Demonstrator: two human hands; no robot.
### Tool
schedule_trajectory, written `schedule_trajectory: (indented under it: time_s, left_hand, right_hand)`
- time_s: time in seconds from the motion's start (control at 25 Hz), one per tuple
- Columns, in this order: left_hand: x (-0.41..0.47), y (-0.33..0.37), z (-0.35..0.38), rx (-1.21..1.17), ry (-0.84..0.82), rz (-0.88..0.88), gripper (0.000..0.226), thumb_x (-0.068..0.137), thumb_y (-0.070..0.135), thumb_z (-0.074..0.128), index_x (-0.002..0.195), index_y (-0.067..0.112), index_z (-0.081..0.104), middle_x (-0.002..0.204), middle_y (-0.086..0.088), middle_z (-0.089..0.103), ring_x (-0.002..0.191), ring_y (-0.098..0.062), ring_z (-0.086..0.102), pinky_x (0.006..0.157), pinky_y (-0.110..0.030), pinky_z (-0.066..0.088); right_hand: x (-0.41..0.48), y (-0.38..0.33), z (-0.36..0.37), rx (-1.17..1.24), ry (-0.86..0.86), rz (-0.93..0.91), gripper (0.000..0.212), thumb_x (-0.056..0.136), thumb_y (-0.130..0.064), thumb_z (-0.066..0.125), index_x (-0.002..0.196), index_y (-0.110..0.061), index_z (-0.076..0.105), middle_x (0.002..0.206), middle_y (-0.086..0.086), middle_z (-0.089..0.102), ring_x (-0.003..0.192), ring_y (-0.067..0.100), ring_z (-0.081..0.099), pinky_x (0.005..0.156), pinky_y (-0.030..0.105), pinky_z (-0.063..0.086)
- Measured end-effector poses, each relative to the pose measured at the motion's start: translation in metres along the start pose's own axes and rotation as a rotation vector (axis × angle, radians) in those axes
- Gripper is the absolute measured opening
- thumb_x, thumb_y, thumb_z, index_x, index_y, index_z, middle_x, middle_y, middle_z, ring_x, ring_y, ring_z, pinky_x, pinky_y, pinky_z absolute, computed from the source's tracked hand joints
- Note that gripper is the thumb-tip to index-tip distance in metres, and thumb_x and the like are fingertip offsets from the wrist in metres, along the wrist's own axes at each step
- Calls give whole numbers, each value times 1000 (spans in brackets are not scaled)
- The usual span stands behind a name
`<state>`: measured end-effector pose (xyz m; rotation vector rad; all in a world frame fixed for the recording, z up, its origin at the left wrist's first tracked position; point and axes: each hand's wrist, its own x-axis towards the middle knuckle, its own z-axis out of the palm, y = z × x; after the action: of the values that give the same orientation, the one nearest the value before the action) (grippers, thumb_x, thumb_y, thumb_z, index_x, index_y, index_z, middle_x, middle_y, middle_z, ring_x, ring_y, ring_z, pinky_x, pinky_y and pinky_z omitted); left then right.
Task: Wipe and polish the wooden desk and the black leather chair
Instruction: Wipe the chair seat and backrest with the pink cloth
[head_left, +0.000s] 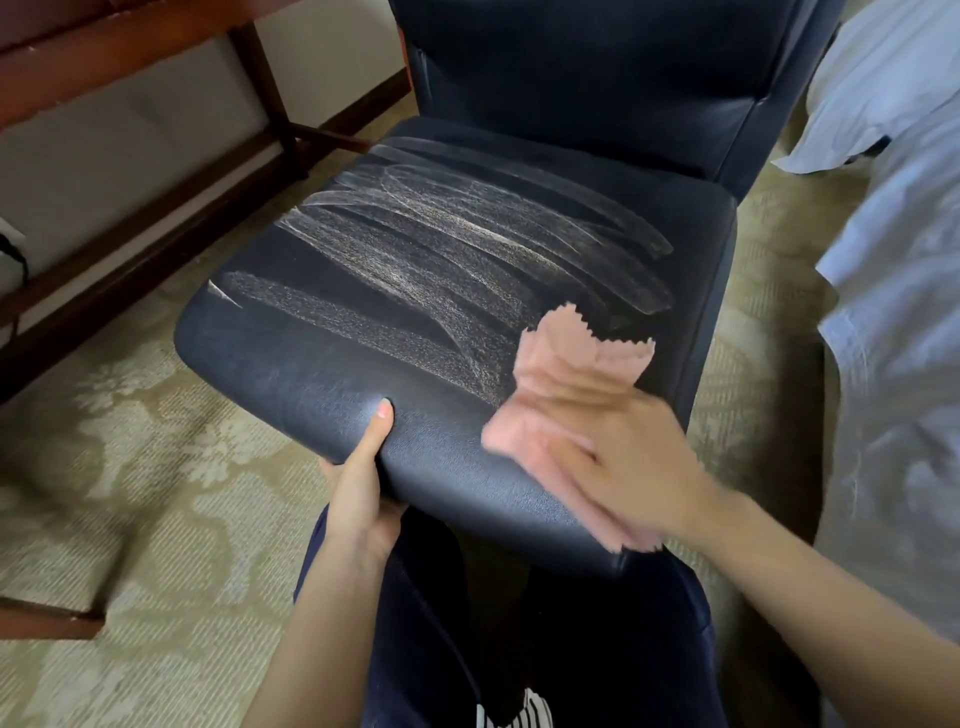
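The black leather chair (395, 291) fills the middle of the view, its seat streaked with pale wet wipe marks. My left hand (363, 483) grips the seat's front edge, thumb on top and fingers curled underneath. My right hand (618, 447) lies flat on a pink cloth (566, 374) and presses it against the seat's front right part; the hand is motion-blurred. The wooden desk (93, 57) shows only as its dark red-brown frame and legs at the upper left.
Patterned beige carpet (156, 467) covers the floor around the chair. A bed with pale blue-white linen (893, 260) stands close on the right. A white wall with dark skirting runs behind the desk legs. My dark trousers sit below the seat's front.
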<state>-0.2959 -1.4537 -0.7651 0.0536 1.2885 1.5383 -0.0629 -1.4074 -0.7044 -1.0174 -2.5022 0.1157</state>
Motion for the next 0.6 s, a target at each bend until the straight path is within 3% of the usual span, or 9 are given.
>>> schedule_trajectory:
  time_s: [0.12, 0.24, 0.32, 0.4, 0.44, 0.48, 0.52, 0.6]
  left_hand:
    - [5, 0, -4, 3, -17, -26, 94, 50, 41, 91, 133, 19, 52, 118, -3, 69, 105, -23, 67, 96, -45, 50]
    - [7, 0, -4, 3, -35, 0, 101, 45, 42, 94, 134, 20, 51, 120, -3, 68, 108, -23, 66, 99, -45, 48]
    - [8, -1, -4, 0, -50, 19, 99, 47, 40, 94, 134, 21, 51, 121, -3, 67, 109, -23, 65, 99, -44, 48]
    - [6, -1, -3, 6, -52, 20, 97, 48, 39, 93, 134, 21, 50, 120, -2, 67, 109, -22, 66, 98, -44, 48]
    - [5, -1, -4, 10, -57, 20, 98, 48, 40, 94, 134, 21, 51, 121, -2, 67, 109, -23, 65, 98, -44, 48]
    - [5, -1, -4, 13, -59, 28, 98, 48, 40, 94, 134, 21, 51, 121, -2, 67, 109, -22, 65, 98, -44, 48]
    - [4, 0, -4, 16, -57, 42, 95, 50, 39, 93, 134, 22, 51, 120, -1, 68, 109, -21, 66, 98, -44, 49]
    - [3, 2, -4, 7, -49, 63, 89, 55, 36, 90, 133, 22, 50, 119, -1, 68, 107, -20, 66, 96, -43, 50]
  right_hand:
    - [-21, -10, 0, 97, -76, -172, 44, 88, -20, 42, 126, -23, 63, 137, -9, 54, 134, 8, 42, 111, 28, 32]
    - [-3, 5, -3, 157, -98, -109, 41, 89, -16, 46, 123, -33, 64, 135, -15, 55, 131, 6, 45, 108, 27, 37]
    - [31, 20, -1, 149, -109, -24, 37, 92, -17, 47, 113, -46, 59, 115, -20, 64, 115, 12, 59, 94, 31, 50]
    - [70, 38, 17, 89, -122, 40, 24, 96, -21, 46, 91, -45, 47, 82, -17, 56, 87, 11, 64, 69, 31, 54]
    - [88, 40, 25, 26, -136, 81, 17, 97, -26, 45, 92, -42, 48, 84, -13, 57, 85, 9, 61, 63, 24, 48]
    - [103, 41, 33, -56, -138, 118, 17, 98, -31, 43, 103, -41, 55, 98, -10, 61, 90, 6, 58, 62, 19, 42]
    - [113, 40, 40, -125, -130, 141, 27, 98, -33, 40, 118, -40, 55, 116, -10, 60, 100, 7, 57, 66, 19, 39]
    - [114, 27, 42, -147, -84, 107, 36, 97, -26, 40, 129, -27, 57, 128, -6, 58, 115, 15, 55, 81, 29, 44]
